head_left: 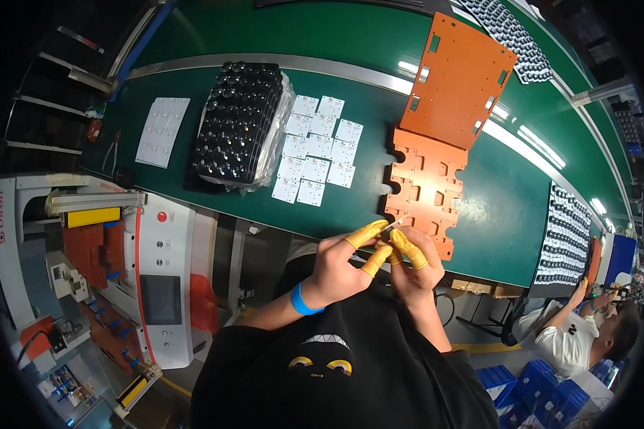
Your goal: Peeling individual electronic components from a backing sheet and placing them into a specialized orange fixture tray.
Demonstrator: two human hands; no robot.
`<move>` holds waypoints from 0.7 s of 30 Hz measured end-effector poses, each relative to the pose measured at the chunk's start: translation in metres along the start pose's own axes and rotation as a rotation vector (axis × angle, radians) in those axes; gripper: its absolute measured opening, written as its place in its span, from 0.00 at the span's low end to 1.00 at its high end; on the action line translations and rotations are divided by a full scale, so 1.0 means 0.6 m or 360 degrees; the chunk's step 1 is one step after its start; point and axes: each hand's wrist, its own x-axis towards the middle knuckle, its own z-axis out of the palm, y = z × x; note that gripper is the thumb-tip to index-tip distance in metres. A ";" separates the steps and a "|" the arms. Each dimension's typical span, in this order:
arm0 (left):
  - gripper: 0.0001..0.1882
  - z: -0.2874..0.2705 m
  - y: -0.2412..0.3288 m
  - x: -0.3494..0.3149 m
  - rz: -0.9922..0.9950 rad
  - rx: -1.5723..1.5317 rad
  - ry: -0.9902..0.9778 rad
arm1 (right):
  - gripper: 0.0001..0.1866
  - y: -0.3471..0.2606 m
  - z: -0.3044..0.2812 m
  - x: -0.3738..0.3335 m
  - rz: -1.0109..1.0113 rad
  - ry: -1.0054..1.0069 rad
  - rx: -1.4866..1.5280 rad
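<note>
My left hand and my right hand meet over the near table edge, with yellow finger cots on several fingertips. Between the pinched fingertips of both is a small thin part, pale along its edge; the fingers cover most of it. A blue band circles my left wrist. Just beyond my hands lies an orange fixture plate with cut-outs and notched sides. Left of it, white square circuit boards rest in rows on the green table.
A stack of black trays with round lens-like parts stands left, beside a white board sheet. A flat orange panel adjoins the fixture's far end. Filled sheets lie right, near another person. A machine stands left.
</note>
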 end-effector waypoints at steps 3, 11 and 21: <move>0.17 -0.002 -0.007 0.012 -0.0157 -0.0073 -0.0054 | 0.20 0.008 0.001 0.002 -0.0061 -0.0025 0.0017; 0.16 -0.012 -0.039 0.015 -0.0723 -0.1266 -0.0165 | 0.13 0.031 -0.023 -0.015 0.1241 -0.0435 0.0832; 0.23 0.020 -0.059 0.017 0.0356 0.0282 -0.0553 | 0.11 0.040 -0.031 -0.007 0.1790 -0.0419 0.1117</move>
